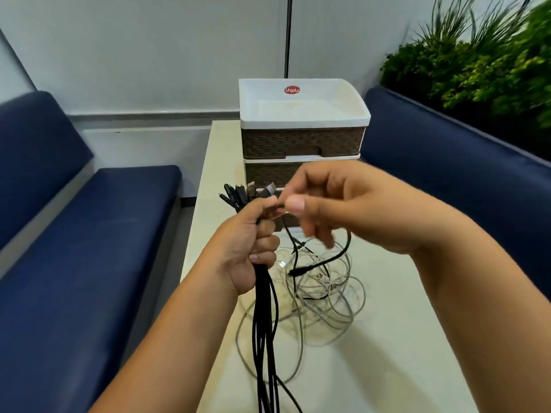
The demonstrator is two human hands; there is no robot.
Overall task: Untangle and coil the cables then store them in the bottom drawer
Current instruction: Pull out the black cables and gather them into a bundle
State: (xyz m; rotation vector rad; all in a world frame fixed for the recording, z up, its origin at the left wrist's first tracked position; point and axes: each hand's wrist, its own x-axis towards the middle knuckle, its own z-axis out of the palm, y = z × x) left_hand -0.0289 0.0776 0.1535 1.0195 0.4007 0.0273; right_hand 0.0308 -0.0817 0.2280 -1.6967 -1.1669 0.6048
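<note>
My left hand (252,248) is closed around a bundle of black cables (265,317) held upright, their plug ends (244,193) fanning out above my fist and the strands hanging down past the table's front. My right hand (322,204) pinches one black cable end right beside the bundle's top. That cable (328,259) loops down to the table. A tangle of white cables (325,293) lies on the table below both hands. Behind them stands the drawer unit (302,141) with brown woven drawer fronts; its bottom drawer is mostly hidden by my hands.
The cream table (387,338) runs between two blue benches, one on the left (89,248) and one on the right (447,162). Green plants (483,61) fill the upper right. A white tray top (301,105) caps the drawer unit.
</note>
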